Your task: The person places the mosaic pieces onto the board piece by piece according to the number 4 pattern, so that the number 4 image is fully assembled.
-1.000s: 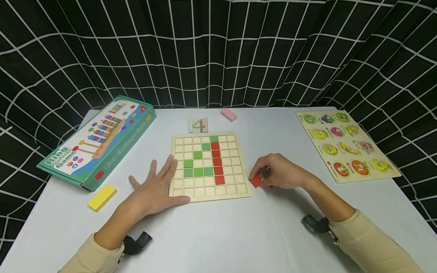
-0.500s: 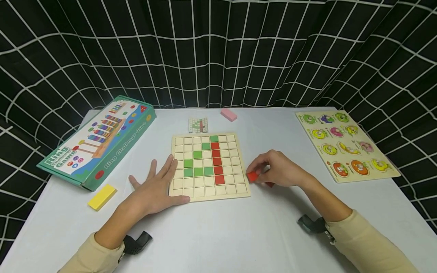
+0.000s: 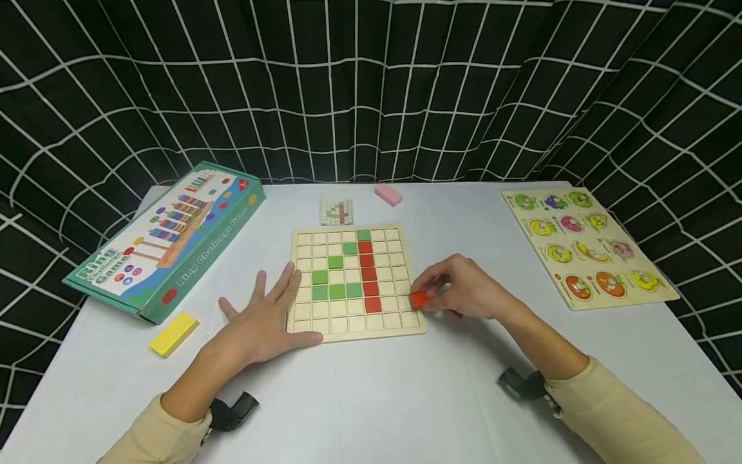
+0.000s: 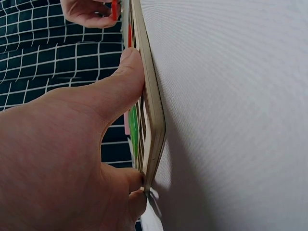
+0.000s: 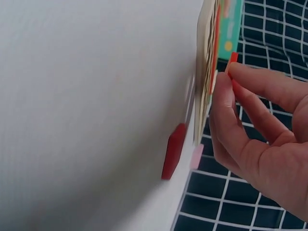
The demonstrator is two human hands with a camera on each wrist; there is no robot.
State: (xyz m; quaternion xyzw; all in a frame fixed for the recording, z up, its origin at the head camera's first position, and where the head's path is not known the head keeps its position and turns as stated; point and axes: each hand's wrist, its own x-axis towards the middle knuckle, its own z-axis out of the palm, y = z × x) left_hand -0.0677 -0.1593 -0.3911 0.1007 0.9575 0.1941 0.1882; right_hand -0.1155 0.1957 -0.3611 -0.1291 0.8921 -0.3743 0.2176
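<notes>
From the head view, a game box (image 3: 165, 240) lies at the far left of the table (image 3: 371, 386), a yellow block (image 3: 173, 334) nearer. The left hand (image 3: 263, 319) lies flat, fingers spread, touching the near left corner of the board (image 3: 354, 281). Only the left wrist view shows its thumb (image 4: 126, 77) pressed along the board's edge (image 4: 153, 110). The board holds green tiles and a red column. The right hand (image 3: 464, 288) pinches a red tile (image 3: 418, 299) at the board's right edge; the right wrist view shows it as a thin slab (image 5: 233, 60) between fingertips, and another red piece (image 5: 173, 150) lying on the table. A peg puzzle (image 3: 587, 243) lies far right.
</notes>
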